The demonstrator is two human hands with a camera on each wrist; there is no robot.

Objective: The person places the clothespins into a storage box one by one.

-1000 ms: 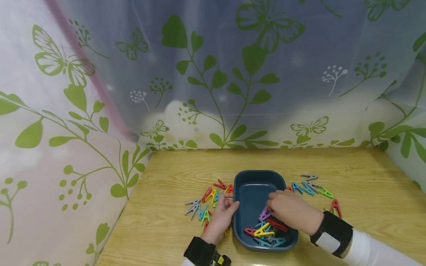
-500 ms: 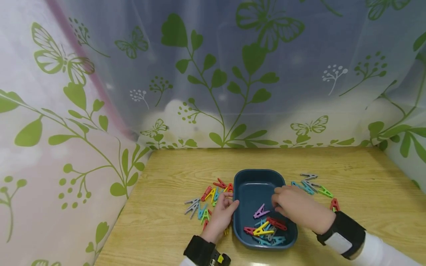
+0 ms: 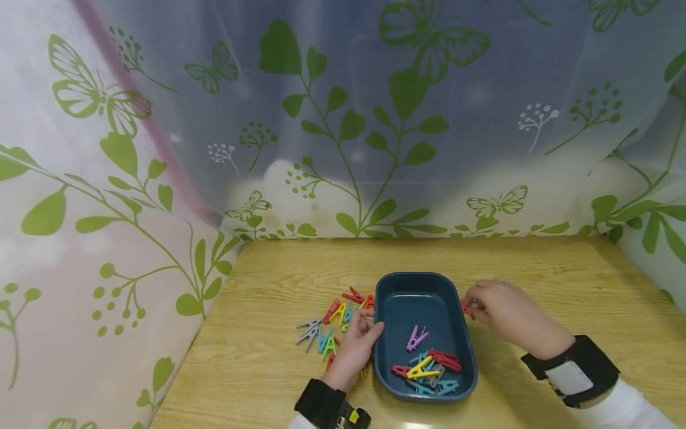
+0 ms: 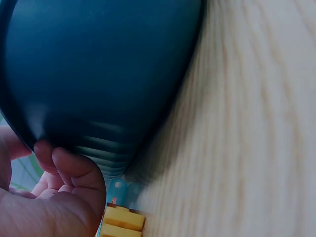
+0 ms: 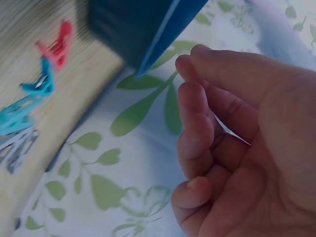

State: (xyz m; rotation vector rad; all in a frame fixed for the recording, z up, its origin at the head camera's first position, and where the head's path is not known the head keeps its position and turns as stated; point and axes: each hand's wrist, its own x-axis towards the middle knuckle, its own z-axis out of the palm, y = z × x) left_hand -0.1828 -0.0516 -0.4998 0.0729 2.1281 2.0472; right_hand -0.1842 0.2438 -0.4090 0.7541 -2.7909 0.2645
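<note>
A dark blue plastic tub (image 3: 412,310) stands on the wooden table. My left hand (image 3: 351,351) grips its left rim, with fingertips bent at the edge in the left wrist view. Inside the tub, a purple clothespin (image 3: 416,338) lies apart from a heap that includes a yellow clothespin (image 3: 420,369) and a dark red clothespin (image 3: 445,359). Just past the right rim is my right hand (image 3: 506,313), its fingers loosely bent with nothing between them. Close to it on the table lie a red clothespin (image 5: 59,47) and a blue clothespin (image 5: 43,80), plainest in the right wrist view.
Left of the tub, several loose clothespins are scattered, including a grey clothespin (image 3: 309,333) and a red clothespin (image 3: 331,311). A patterned curtain (image 3: 343,119) hangs along the table's (image 3: 289,268) back edge and both sides.
My right hand has let go of the purple clothespin inside the tub and moved right, out over the rim to the clothespins beside it. The left hand stays at the rim.
</note>
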